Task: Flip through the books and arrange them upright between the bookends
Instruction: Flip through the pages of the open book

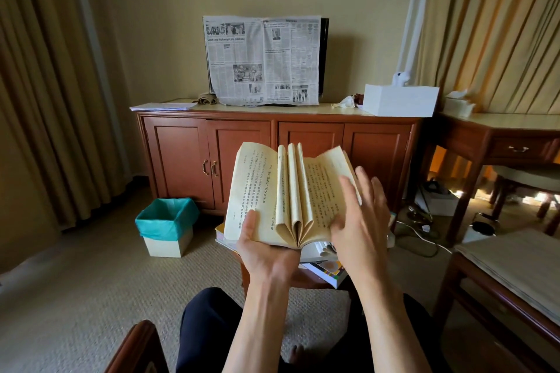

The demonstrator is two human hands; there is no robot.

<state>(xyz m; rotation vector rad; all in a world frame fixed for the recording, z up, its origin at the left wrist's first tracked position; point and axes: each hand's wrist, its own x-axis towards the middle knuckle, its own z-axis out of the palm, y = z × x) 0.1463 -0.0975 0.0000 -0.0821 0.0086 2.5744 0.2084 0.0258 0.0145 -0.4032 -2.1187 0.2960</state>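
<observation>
Low wooden stool (306,280) on carpet (91,281): stacked books (327,271) lie flat on it. Left of stool, bin (166,225) stands on carpet.

We saw vertical Chinese print on the open book (291,191) pages (characters too small to read), a newspaper (262,60) with columns and headlines, wording too blurred for us to make out.
</observation>
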